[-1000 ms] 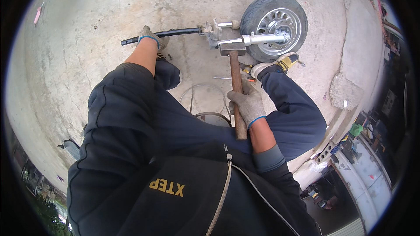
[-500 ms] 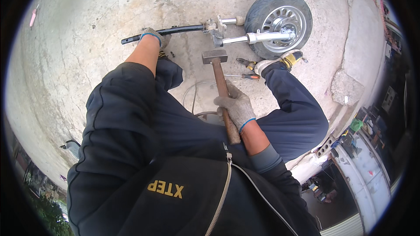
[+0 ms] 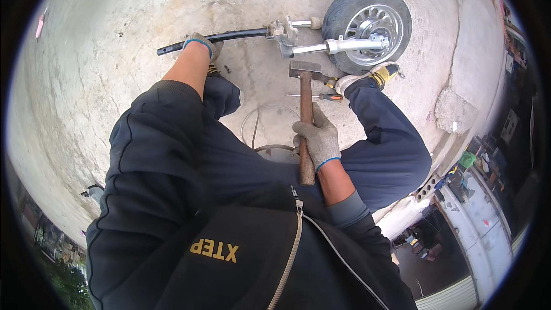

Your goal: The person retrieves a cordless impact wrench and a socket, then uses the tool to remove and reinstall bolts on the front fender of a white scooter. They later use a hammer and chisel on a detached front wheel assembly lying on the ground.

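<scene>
My right hand (image 3: 319, 138), in a grey work glove, grips the wooden handle of a sledgehammer (image 3: 306, 100) whose square steel head points away from me. Farther off to the left, my gloved left hand (image 3: 205, 44) is closed around the black steering tube of a front fork (image 3: 244, 34); my forearm and sleeve partly hide its fingers. The fork lies sideways over the concrete, with two silver legs running right to a spoked-look alloy wheel (image 3: 367, 30) with a black tyre. The hammer head hangs apart from the fork, on my side of its clamp.
An orange-handled screwdriver (image 3: 329, 97) and yellow-handled pliers (image 3: 330, 82) lie by my right shoe (image 3: 367, 78). A thin looped cable (image 3: 245, 123) rests between my legs. A broken concrete patch (image 3: 455, 110) is at the right, and a pink object (image 3: 40, 24) lies far left.
The hammer has swung to the right and stands more upright in my right hand, its head now overlapping the pliers. My left hand keeps its hold on the fork tube.
</scene>
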Available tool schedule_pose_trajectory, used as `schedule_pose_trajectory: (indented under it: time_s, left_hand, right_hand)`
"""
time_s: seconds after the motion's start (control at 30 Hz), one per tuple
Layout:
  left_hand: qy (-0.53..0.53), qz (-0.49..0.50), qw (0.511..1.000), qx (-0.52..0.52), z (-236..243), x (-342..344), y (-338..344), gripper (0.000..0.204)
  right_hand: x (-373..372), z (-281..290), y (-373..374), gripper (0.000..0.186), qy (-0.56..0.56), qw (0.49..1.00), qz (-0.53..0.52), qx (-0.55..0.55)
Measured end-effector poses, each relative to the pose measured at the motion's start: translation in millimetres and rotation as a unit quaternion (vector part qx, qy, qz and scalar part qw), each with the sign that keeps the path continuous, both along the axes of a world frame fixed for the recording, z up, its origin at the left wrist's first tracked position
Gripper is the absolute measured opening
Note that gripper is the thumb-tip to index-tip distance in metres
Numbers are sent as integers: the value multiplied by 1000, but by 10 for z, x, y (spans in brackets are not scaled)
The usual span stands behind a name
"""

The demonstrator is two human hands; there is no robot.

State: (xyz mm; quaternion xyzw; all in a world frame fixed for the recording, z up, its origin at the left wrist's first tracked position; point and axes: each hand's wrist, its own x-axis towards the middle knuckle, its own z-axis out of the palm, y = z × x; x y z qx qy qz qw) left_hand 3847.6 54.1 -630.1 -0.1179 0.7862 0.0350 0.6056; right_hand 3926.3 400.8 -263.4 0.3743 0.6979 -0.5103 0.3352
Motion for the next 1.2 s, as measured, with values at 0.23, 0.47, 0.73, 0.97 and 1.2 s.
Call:
schedule_pose_trajectory:
  time_s: [0.23,0.47,0.73,0.97,1.2]
  left_hand:
    - [-18,-42,999,-3,579,-164,79,69]
    - [-22,-79,997,-5,539,-217,85,67]
    - [-10,-100,995,-11,551,-110,105,66]
    - [-7,-131,991,-22,590,-91,68,65]
    - [-30,-47,998,8,806,-52,115,66]
  right_hand:
    - [-59,85,55,75,31,997,-39,51]
    - [-2,-12,45,74,-12,1000,3,2]
    - [-1,40,-107,62,-7,999,23,-23]
    - [-30,172,65,67,21,999,-24,10]
    - [-42,26,-23,62,22,996,80,8]
